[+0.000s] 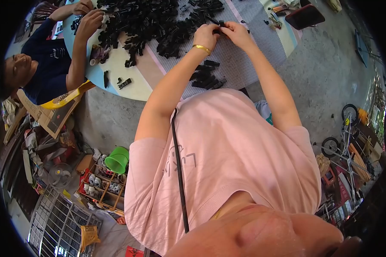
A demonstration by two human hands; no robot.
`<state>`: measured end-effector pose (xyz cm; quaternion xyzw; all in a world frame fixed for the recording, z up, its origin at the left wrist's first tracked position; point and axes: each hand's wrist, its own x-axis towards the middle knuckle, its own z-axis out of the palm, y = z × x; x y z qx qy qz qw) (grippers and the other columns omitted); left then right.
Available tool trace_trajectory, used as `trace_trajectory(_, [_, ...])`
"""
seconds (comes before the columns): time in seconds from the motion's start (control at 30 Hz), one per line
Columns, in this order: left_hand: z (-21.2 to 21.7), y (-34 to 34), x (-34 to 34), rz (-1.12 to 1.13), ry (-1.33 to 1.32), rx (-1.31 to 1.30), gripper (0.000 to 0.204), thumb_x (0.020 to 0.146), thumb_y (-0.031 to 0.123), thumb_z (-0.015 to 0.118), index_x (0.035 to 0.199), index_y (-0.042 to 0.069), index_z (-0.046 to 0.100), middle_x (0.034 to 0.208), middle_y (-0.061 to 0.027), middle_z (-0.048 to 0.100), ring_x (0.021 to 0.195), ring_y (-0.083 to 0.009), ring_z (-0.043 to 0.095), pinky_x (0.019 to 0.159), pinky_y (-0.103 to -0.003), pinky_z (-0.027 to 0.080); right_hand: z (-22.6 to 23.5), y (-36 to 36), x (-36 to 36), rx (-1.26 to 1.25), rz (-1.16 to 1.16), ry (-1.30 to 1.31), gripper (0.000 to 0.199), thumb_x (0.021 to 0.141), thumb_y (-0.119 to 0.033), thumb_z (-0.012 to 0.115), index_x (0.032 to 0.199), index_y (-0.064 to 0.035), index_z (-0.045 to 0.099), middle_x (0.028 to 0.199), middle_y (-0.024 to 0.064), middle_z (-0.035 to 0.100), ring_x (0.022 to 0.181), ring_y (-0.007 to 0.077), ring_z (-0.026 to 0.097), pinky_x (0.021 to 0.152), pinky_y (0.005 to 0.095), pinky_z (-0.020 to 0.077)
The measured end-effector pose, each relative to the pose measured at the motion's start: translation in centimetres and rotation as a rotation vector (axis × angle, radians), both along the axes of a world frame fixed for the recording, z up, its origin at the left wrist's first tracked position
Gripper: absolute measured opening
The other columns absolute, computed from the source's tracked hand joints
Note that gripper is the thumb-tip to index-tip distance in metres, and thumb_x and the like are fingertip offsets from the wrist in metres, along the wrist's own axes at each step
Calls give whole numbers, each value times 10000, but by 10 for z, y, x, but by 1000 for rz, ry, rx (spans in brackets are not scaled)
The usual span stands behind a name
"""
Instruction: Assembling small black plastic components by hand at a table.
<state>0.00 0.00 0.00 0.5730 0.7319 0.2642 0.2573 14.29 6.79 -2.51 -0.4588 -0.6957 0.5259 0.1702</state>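
Over the table, my left hand (206, 37) and my right hand (237, 35) meet, fingers closed around a small black plastic piece (221, 24). Its slim end sticks out past my left fingertips; the fingers hide much of the rest. Left of my hands spreads a large heap of similar black plastic pieces (137, 25). A smaller group of black pieces (206, 78) lies between my forearms, close to my body. What exactly these parts are, I cannot tell.
A striped and patterned cloth covers the table (261, 55). At the left a person in a dark shirt (51, 64) handles small pieces with both hands. A dark phone (305, 17) stands near the right edge. Loose black pieces (124, 83) lie at the near left edge.
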Motion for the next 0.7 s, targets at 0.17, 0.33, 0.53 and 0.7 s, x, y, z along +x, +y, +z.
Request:
trace_trajectory(0.17, [6,-20,-7,-30,-106,-53,270,636,153,707,885,77,634,738,-86,618,676,-226,598,665,-318,480,16,-19,3,-297,61,209,244,835,-145,543,1025,6,563,832,49,617,705,103,575,611,221,459])
trace_trajectory(0.33, [19,-48,-9,21,-178,-20,275,618,116,710,862,31,615,755,-99,611,649,-218,586,636,-302,478,36,-42,-2,-419,121,252,237,838,-125,540,1015,32,548,838,39,601,735,75,551,631,202,450])
trace_trajectory(0.53, [5,-60,-17,11,-218,-8,229,648,40,636,872,18,591,778,-123,607,669,-255,584,639,-322,476,40,-51,1,40,196,67,220,806,-119,555,1000,-20,588,847,86,610,731,182,580,647,272,457])
trace_trajectory(0.7, [7,-56,-30,-131,-186,34,228,656,6,592,884,19,594,783,-120,602,675,-267,579,642,-330,474,54,-55,0,245,362,-71,216,802,-123,551,1003,-64,604,824,88,585,737,222,560,661,295,445])
